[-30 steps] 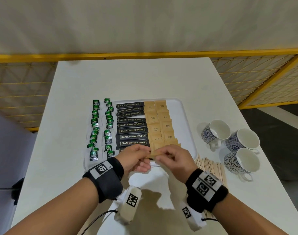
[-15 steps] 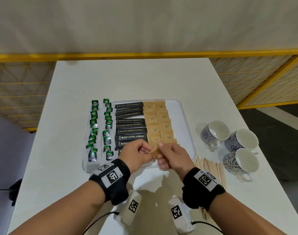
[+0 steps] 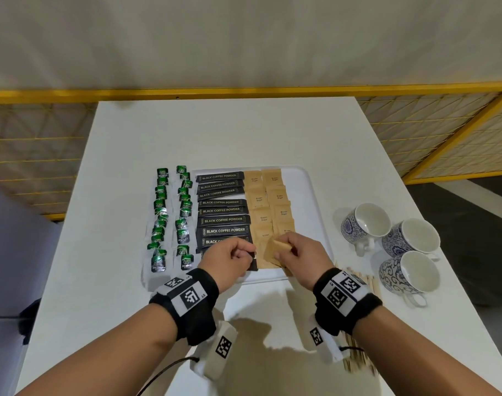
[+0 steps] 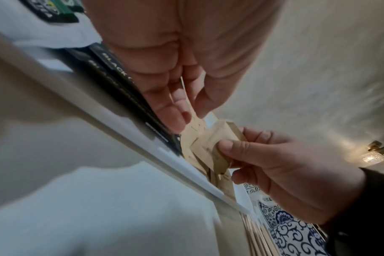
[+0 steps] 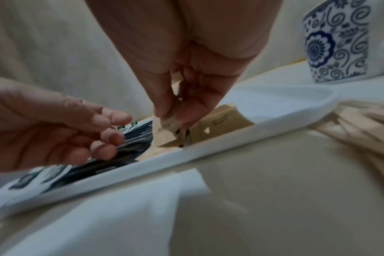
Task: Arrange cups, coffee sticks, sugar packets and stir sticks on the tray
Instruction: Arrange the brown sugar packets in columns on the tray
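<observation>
A white tray (image 3: 315, 195) holds rows of black coffee sticks (image 3: 221, 210) and brown sugar packets (image 3: 270, 201). At its near edge my right hand (image 3: 291, 250) pinches a small stack of sugar packets (image 3: 278, 247) between thumb and fingers, just above the tray (image 5: 208, 143). My left hand (image 3: 248, 251) is curled a little to the left of them, over the coffee sticks. In the left wrist view a thin tan edge (image 4: 187, 102) shows between its thumb and fingers. In the right wrist view its fingers (image 5: 112, 136) look empty. Three blue-patterned cups (image 3: 370, 221) stand on the table to the right, with wooden stir sticks (image 3: 370, 284) in front.
Green tea bags (image 3: 172, 218) lie in two columns at the tray's left side. The white table has bare surface behind the tray. A yellow-framed mesh fence (image 3: 415, 132) runs behind and to the right of the table.
Both hands pinched the packets together before. My left hand has now drawn off to the left, and my right hand keeps the stack, lower and closer to the tray.
</observation>
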The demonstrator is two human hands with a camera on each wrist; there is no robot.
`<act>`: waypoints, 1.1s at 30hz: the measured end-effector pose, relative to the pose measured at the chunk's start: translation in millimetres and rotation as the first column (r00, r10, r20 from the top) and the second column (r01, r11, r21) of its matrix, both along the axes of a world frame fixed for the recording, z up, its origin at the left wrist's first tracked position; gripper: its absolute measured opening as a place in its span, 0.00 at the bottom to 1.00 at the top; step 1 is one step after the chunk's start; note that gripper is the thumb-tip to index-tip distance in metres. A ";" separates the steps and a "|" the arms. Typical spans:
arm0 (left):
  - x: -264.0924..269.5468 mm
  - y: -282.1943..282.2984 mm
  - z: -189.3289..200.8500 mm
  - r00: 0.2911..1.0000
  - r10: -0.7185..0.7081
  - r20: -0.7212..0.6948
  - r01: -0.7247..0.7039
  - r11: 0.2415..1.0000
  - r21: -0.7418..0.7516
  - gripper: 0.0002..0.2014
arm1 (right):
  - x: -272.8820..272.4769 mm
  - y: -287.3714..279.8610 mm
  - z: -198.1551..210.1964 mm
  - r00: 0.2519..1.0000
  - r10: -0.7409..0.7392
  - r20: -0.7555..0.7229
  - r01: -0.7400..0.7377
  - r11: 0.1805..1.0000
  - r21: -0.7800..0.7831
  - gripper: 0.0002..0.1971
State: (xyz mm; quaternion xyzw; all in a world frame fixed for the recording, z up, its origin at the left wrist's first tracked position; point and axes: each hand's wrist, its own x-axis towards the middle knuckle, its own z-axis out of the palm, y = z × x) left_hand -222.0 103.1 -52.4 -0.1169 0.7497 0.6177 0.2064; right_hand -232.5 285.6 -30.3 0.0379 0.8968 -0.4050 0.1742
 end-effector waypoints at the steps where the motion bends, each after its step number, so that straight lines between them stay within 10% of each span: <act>1: -0.1 0.3 -0.6 1.000 0.002 0.005 -0.002 1.000 0.001 0.13 | -1.3 -0.4 1.2 0.999 0.048 0.004 -0.048 0.999 0.013 0.12; 12: -5.8 8.9 -1.5 0.997 -0.040 0.067 0.040 0.999 0.009 0.13 | -6.2 -4.0 -5.4 0.981 0.195 0.014 -0.195 0.975 0.104 0.19; 19: -10.7 14.3 5.8 0.996 -0.092 0.014 0.093 0.990 -0.102 0.16 | -6.1 27.8 -10.5 0.981 -0.137 -0.138 0.147 0.987 0.066 0.13; 26: -14.6 17.3 5.6 0.931 -0.362 0.057 0.362 0.887 -0.287 0.27 | -2.0 33.5 -18.0 0.984 -0.179 0.027 0.176 0.980 0.094 0.25; 33: -14.5 17.5 7.2 0.966 -0.254 0.054 0.259 0.930 -0.262 0.25 | -4.0 30.8 -18.2 0.985 -0.164 0.048 0.159 0.983 0.091 0.26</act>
